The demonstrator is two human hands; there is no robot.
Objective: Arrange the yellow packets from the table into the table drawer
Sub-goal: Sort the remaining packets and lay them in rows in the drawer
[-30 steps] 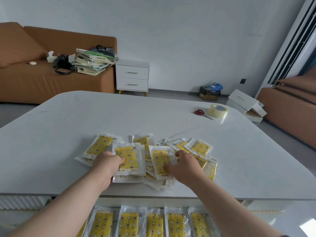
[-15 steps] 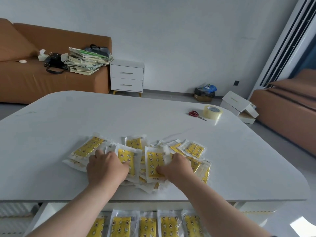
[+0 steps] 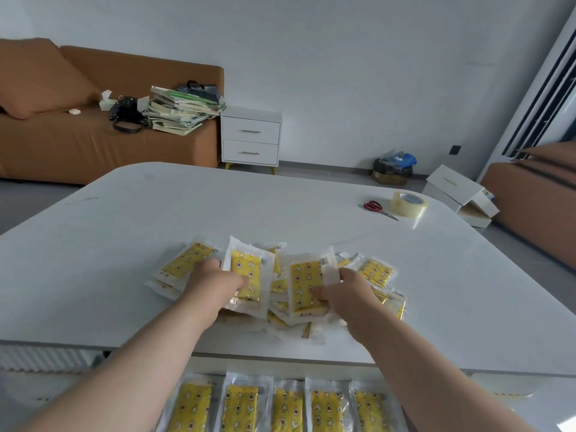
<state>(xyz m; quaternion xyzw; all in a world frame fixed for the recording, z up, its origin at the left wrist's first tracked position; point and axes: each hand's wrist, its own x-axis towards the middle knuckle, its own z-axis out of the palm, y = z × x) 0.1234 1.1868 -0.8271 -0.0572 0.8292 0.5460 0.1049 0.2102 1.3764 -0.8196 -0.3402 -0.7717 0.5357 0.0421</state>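
Pinching the left packet (image 3: 246, 269), the left hand (image 3: 218, 283) holds it tilted above the pile (image 3: 377, 272) on the counter (image 3: 93, 260). The right hand (image 3: 346, 291) grips the right packet (image 3: 307, 282). They look light, floppy and slick, so hold the sealed edges and lay them flat in the drawer (image 3: 486, 385).

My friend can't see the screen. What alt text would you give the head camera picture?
A person's left hand and right hand each grip a yellow packet over a pile of them on a white table. Below its near edge, an open drawer shows a row of five more. Scissors and tape lie far right.
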